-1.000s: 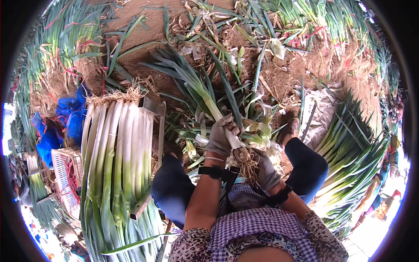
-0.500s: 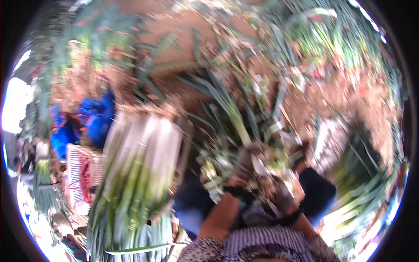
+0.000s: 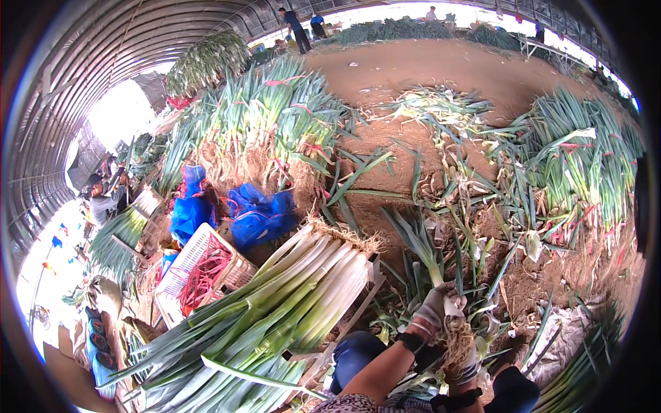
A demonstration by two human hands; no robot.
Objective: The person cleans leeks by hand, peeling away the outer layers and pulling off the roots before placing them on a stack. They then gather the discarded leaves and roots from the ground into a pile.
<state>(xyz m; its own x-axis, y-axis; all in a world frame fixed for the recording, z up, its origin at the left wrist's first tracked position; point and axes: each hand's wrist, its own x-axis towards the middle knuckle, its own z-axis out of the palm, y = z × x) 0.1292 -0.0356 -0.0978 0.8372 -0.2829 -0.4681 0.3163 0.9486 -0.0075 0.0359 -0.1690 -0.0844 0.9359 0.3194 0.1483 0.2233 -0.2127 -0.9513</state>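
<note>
My left hand [image 3: 432,306], in a pale glove, is closed around the white lower stalk of a leek [image 3: 432,274], whose green leaves point away from me. Brown hanging roots [image 3: 457,343] lie just to its right. My right hand [image 3: 465,372], also gloved, is below these roots, near my knees; its fingers are mostly hidden. On my left, a big pile of leeks [image 3: 303,289] rests on a wooden stand [image 3: 358,310], root ends at the far side. A single leaf [image 3: 255,377] lies across its near part.
Beside the pile stands a pale plastic basket [image 3: 231,260] of red ties [image 3: 206,272], with blue mesh bags [image 3: 260,213] behind. Tied leek bundles stand far left [image 3: 268,117] and right [image 3: 578,158]. Leaf scraps litter the soil floor [image 3: 379,168]. People [image 3: 295,29] are in the distance.
The view has swung left and up, so the leek pile and basket now appear farther right. My left hand still grips near the stalk; the earlier frame is blurred.
</note>
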